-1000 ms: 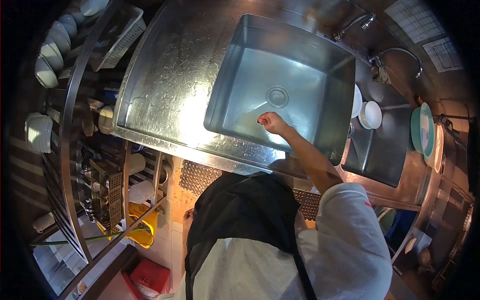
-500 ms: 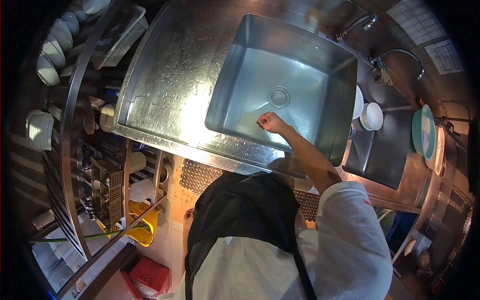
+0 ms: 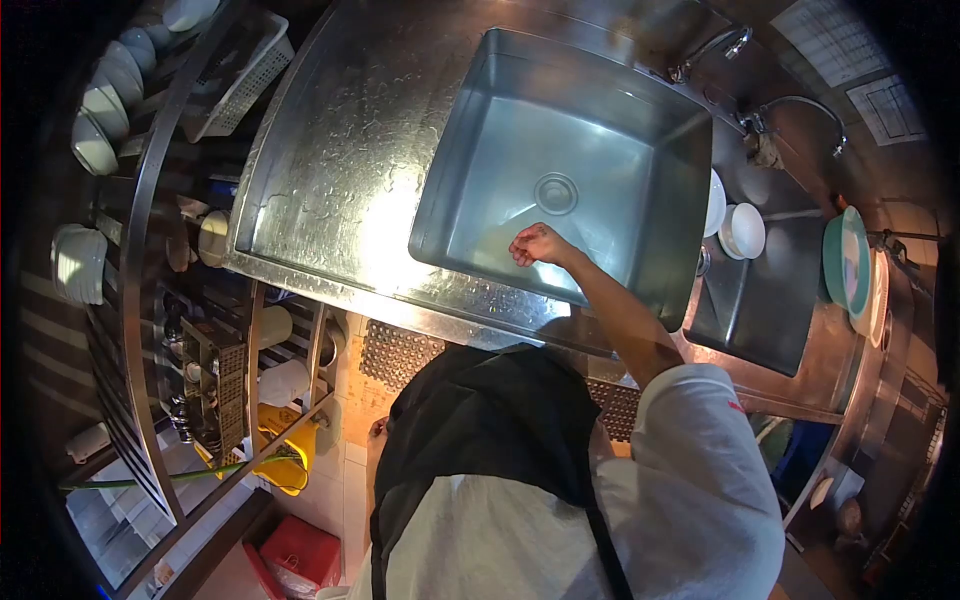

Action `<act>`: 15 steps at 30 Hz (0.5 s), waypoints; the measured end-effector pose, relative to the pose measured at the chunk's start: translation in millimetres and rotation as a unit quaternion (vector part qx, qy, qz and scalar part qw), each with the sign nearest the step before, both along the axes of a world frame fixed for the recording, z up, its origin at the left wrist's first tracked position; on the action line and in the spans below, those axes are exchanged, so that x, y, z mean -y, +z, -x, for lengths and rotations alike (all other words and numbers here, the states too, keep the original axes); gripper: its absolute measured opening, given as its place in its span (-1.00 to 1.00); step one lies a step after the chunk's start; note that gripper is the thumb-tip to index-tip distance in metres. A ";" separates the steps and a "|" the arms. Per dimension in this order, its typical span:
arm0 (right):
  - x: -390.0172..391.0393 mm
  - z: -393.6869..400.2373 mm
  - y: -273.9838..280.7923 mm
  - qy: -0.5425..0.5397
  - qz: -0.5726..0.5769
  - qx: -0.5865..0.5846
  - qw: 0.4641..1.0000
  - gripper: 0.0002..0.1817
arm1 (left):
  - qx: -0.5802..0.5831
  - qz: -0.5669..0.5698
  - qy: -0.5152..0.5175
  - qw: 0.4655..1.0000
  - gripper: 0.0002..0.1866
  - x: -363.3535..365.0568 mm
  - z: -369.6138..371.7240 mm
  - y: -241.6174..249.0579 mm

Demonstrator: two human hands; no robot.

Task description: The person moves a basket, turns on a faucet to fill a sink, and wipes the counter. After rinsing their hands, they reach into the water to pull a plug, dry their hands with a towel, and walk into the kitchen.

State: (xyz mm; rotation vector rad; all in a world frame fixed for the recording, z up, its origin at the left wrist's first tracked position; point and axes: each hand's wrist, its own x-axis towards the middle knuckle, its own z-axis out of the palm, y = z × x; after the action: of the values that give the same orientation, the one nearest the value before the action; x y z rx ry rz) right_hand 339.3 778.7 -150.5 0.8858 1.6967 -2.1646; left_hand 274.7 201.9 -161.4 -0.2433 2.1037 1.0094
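My right hand [image 3: 538, 244] hangs over the near side of a deep stainless steel sink [image 3: 470, 160], with its fingers curled in. Nothing shows between the fingers. Below and beyond it, the round drain [image 3: 556, 194] lies in the sink floor, which looks wet or under clear water. Only a small part of my left hand [image 3: 378, 428] shows, low beside my black apron [image 3: 490, 410]; its fingers are mostly hidden.
Left of the sink runs a wet steel drainboard [image 3: 345, 150]. A second basin [image 3: 765, 290] on the right has white bowls [image 3: 742, 232] at its edge. Taps [image 3: 735, 45] stand at the back. A metal rack [image 3: 135, 300] with dishes is at far left, above a red bin [image 3: 298, 552].
My right hand has shifted very slightly left, and its curled fingers have turned or loosened a little. The view has moved only a touch.
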 end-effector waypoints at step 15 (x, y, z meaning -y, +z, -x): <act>-18.3 -25.6 108.3 -0.057 0.019 -0.072 0.996 -0.78 | 0.014 0.006 -0.019 1.000 -0.77 0.7 18.2 5.5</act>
State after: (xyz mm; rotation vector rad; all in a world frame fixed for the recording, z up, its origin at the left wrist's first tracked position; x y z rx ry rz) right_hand 364.9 797.0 -42.2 0.8540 1.7005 -2.3798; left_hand 256.5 201.2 -156.0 -0.2208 2.0823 0.9645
